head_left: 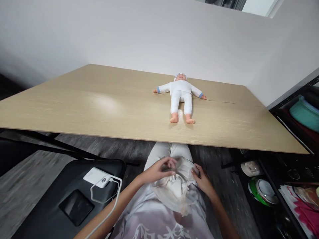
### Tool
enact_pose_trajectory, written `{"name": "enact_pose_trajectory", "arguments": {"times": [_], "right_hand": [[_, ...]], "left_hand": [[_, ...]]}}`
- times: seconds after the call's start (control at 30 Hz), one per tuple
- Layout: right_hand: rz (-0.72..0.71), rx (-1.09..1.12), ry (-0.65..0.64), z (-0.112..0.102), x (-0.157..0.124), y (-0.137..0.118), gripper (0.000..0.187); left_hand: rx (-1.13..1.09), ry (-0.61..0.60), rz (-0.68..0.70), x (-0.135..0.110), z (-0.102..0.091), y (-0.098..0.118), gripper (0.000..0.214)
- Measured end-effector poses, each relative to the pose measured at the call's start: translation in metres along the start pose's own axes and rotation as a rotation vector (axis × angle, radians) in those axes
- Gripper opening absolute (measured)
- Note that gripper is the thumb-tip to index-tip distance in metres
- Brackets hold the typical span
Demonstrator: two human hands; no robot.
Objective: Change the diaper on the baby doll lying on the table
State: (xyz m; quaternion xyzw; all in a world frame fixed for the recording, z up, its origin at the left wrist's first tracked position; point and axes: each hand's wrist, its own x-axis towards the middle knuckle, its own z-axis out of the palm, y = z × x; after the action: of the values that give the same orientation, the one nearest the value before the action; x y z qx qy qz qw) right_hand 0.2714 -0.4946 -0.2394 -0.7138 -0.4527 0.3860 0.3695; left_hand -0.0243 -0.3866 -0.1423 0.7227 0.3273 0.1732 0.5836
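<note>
Nearest to me at the bottom of my view is one pale printed shirt [154, 229], worn by the person whose two bare hands I watch over the lap. I count one thin, crumpled white bundle [177, 187] there, lying on the lap between the hands, partly sheer and with whiter folds in its middle. The left hand [157, 171] reaches in over its left side, and its grip stands apart, thumb clear of the curled fingers. The right hand [202, 179] rests bent at the bundle's right edge; I cannot tell whether its grip is clamped on the material. Beyond the lap, two legs in white trousers [157, 154] run under one wooden counter [119, 113]. On that counter I count one doll [181, 87], on its back, with two arms spread, two blue cuffs, two bare feet toward the person and one white cap. To my left is one black seat [45, 199] bearing one white power bank [93, 176], one dark flat device [76, 207] and a white cable [116, 200]. On the right, one black shelf unit [269, 166] holds one teal bundle [306, 113] and one bright pink item [306, 212].
</note>
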Motion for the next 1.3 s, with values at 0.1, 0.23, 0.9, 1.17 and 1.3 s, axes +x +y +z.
{"name": "enact_pose_trajectory", "arguments": {"times": [0.1,0.23,0.9,1.17,1.3], "right_hand": [[0.042,-0.016,-0.079,0.005,0.008,0.018,0.067],[0.095,0.029,-0.125,0.003,0.011,0.016,0.067],[-0.433,-0.154,-0.213,-0.108,0.037,-0.194,0.035],[-0.335,-0.328,-0.214,-0.115,0.116,-0.211,0.052],[-0.209,-0.15,-0.271,-0.108,0.132,-0.186,0.052]], "left_hand": [[0.159,-0.028,-0.045,0.06,0.002,-0.028,0.074],[0.182,-0.167,-0.074,0.104,0.009,-0.042,0.077],[0.439,0.44,0.159,0.01,-0.083,0.113,0.035],[0.541,0.453,0.061,0.071,-0.14,0.093,0.047],[0.577,0.442,0.042,0.078,-0.155,0.078,0.048]]}}
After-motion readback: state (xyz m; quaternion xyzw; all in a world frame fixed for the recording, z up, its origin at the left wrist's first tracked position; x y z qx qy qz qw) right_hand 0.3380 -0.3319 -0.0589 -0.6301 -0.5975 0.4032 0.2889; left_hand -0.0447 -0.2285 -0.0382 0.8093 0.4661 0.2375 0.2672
